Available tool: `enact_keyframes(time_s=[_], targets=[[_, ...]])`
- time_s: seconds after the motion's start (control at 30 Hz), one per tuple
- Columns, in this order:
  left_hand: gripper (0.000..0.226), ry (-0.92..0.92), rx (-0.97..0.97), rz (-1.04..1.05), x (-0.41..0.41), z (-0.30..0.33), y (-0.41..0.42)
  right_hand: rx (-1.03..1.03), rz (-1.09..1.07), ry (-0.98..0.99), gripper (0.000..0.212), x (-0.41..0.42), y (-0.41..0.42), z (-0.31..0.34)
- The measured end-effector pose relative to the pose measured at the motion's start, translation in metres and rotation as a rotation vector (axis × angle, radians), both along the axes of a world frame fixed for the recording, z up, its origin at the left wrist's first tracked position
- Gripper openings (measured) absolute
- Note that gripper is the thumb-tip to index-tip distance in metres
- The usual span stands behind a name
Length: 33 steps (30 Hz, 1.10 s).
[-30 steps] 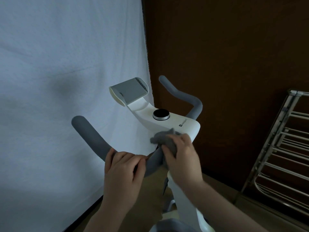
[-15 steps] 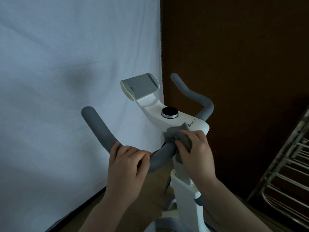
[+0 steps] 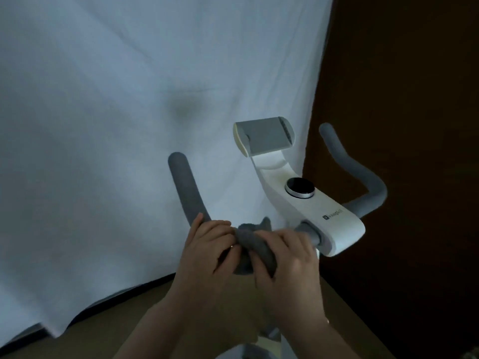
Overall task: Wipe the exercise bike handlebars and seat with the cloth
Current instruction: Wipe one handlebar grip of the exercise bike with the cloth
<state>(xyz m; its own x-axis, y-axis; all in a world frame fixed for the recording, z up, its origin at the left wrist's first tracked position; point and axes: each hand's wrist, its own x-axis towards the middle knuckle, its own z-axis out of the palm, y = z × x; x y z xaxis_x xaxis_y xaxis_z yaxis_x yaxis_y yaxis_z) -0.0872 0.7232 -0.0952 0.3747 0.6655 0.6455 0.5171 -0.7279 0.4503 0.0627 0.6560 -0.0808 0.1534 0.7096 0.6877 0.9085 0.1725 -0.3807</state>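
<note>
**On the left bar, cloth beside the other hand**

Left of the white plastic console housing, the right hand has slid the crumpled grey cloth outward from the housing along the padded grey foam handlebar; its fingers curl round cloth and bar. The left hand still grips the bar, now touching the cloth. Two curved horns, one round black dial, and one grey tablet holder beyond it.

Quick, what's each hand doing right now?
Left hand: grips the handlebar.
Right hand: holds the cloth wrapped on the handlebar.
</note>
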Motion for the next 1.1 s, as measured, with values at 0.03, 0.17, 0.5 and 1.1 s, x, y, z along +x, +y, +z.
enact_keyframes(time_s=[0.03, 0.17, 0.5, 1.1], targets=[[0.029, -0.028, -0.034, 0.013, 0.0, -0.001, -0.001, -0.013, 0.062, -0.008, 0.02, 0.0, 0.0, 0.003], [0.032, -0.126, -0.105, 0.151, -0.003, -0.003, -0.026, -0.104, 0.177, 0.009, 0.026, 0.02, 0.004, 0.012], [0.05, -0.147, -0.352, 0.381, -0.006, 0.008, -0.072, -0.213, 0.393, -0.083, 0.031, -0.006, 0.022, 0.022], [0.057, -0.281, -0.469, 0.585, 0.024, 0.023, -0.083, -0.259, 0.626, -0.048, 0.033, -0.011, 0.055, 0.03]])
